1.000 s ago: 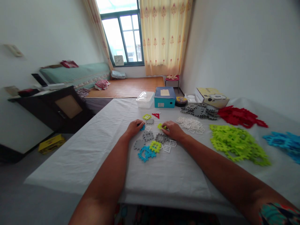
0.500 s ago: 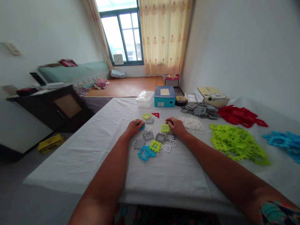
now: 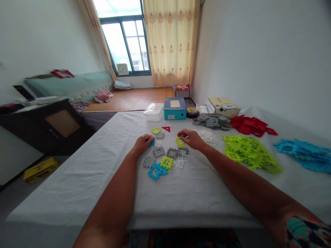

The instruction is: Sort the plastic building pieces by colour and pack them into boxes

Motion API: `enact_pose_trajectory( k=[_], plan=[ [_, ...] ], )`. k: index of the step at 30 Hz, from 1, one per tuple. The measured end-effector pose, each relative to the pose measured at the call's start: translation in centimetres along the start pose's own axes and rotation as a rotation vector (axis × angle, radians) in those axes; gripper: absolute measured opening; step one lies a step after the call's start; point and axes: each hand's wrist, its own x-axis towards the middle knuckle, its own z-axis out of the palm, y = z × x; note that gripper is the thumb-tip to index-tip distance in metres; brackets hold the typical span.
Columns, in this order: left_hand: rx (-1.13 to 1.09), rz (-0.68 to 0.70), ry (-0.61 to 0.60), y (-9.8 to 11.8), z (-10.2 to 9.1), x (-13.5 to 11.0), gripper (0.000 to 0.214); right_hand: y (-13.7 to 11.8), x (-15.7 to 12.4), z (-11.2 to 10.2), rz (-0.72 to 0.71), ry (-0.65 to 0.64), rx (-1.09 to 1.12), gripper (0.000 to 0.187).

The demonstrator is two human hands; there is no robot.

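Observation:
At the far left of the loose pieces, my left hand has its fingers curled over a small blue building piece, which it mostly covers. My right hand holds the edge of a lime-green notched frame piece between thumb and fingers. Between and below the hands lie a white window piece, several grey notched pieces, a lime-green square piece and blue notched pieces. Farther off are a red triangular piece and another lime-green piece.
On the right of the white-covered table are piles of white, grey, red, lime-green and blue pieces. Behind stand a clear tub, a blue box, a round tin and a yellow box.
The whole view has shifted slightly left. At my right hand, the lime-green piece now shows an open centre where a cross-barred one showed before. My left hand stays at the blue piece.

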Motion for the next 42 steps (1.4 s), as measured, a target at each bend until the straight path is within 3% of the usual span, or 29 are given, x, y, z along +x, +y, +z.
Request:
enact_pose_trajectory(
  k=[4,9,11,15,17,20,22,25,27,30,34,38,42],
  plan=[
    [-0.003,0.003,0.005,-0.1,0.1,0.1,0.040,0.9,-3.1,-5.5,0.009,0.023,-0.127,0.016],
    [0.009,0.025,0.002,0.0,0.1,0.1,0.040,5.5,-7.8,-14.7,0.231,0.224,-0.286,0.023],
    [0.022,0.030,0.004,0.0,0.1,0.2,0.041,7.5,-9.3,-17.7,0.312,0.244,-0.368,0.026],
    [0.041,0.032,-0.002,-0.3,0.3,0.3,0.041,8.8,-10.5,-20.7,0.406,0.193,-0.639,0.027],
    [0.046,0.028,-0.001,-0.4,0.3,0.3,0.042,7.7,-10.0,-20.2,0.366,0.203,-0.698,0.029],
    [0.042,0.029,-0.005,-0.3,0.3,0.3,0.041,4.3,-7.8,-16.9,0.234,0.189,-0.604,0.027],
    [0.035,0.029,-0.008,-0.1,0.3,0.2,0.039,1.7,-6.1,-13.4,0.112,0.072,-0.477,0.022],
    [0.023,0.022,-0.007,0.1,0.2,0.1,0.038,-1.5,-3.5,-7.4,-0.063,-0.207,-0.307,0.016],
    [0.009,0.022,-0.007,0.1,0.2,0.0,0.038,-2.7,-2.0,-3.9,-0.119,-0.348,-0.263,0.018],
    [-0.014,0.023,-0.007,0.2,0.1,-0.1,0.036,-3.3,-0.5,-0.2,-0.196,-0.455,-0.254,0.029],
    [-0.016,0.014,-0.018,0.2,0.1,-0.1,0.036,-2.7,-0.4,1.6,-0.321,-0.505,-0.194,0.055],
    [-0.014,0.027,-0.018,0.0,0.1,0.0,0.037,-2.1,-1.2,1.4,-0.396,-0.492,-0.111,0.047],
    [-0.026,0.032,-0.011,-0.2,0.1,0.1,0.038,-2.3,-1.6,1.3,-0.334,-0.393,-0.100,0.034]
  ],
)
